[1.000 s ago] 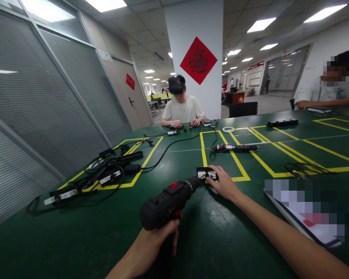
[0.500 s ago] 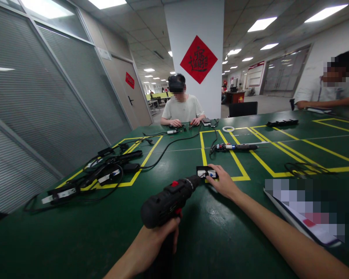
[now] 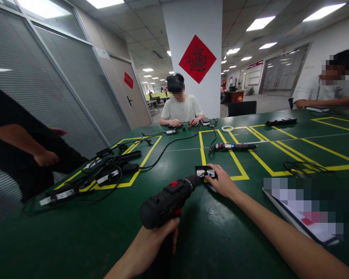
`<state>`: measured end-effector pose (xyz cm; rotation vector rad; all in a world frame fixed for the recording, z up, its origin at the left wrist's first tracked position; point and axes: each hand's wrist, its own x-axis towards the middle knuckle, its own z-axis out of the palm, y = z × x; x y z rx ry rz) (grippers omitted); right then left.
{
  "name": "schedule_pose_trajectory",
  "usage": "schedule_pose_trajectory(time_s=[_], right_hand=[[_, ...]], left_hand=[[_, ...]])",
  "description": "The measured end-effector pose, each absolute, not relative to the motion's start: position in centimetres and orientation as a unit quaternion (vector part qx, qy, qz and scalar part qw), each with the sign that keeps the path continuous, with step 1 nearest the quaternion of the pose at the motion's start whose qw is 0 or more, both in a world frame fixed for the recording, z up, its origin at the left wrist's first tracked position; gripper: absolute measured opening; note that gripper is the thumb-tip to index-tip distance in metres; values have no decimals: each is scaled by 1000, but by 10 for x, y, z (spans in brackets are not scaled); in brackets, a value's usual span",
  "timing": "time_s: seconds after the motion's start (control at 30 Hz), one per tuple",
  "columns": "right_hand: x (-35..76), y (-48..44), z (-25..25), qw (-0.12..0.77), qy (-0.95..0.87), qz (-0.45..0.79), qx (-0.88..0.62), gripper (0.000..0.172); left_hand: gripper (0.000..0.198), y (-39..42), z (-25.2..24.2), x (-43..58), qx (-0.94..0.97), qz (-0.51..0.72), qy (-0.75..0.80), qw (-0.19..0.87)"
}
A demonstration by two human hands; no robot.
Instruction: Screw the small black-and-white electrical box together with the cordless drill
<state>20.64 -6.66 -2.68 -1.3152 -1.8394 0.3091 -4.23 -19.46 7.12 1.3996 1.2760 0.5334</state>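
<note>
At the bottom of the frame, the left hand (image 3: 157,235) curls round the drill (image 3: 162,202), likely to aim it; near the middle, the right hand (image 3: 222,181) pinches the small box (image 3: 201,173), likely to keep it steady

Left hand (image 3: 160,233) around black drill (image 3: 164,205), right hand (image 3: 222,181) on small case (image 3: 201,170) — green table (image 3: 235,244) below

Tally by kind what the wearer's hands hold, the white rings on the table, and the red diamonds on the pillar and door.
Drill: 1
Block: 1
White ring: 1
Red diamonds: 2
Total: 5
</note>
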Motion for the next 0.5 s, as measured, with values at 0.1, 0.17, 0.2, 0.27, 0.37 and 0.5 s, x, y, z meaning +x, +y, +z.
schedule_pose_trajectory(time_s=[0.1, 0.17, 0.2, 0.27, 0.37, 0.5], right_hand=[[206, -67, -27, 417, -733, 123, -524, 41], [206, -67, -27, 417, -732, 123, -525, 41], [206, -67, -27, 417, -731, 124, -526, 42], [206, -67, -28, 417, -730, 124, -526, 42], [206, -66, -28, 416, -730, 125, -527, 42], [206, -66, -28, 415, -731, 126, -527, 42]], left_hand=[[42, -194, 71, -43, 596, 220, 540, 552], [42, -194, 72, -44, 595, 222, 543, 549], [42, -193, 73, -44, 595, 220, 544, 550], [42, -193, 75, -44, 596, 213, 541, 554], [43, -194, 75, -43, 595, 213, 543, 553], [42, -196, 71, -41, 585, 234, 557, 541]])
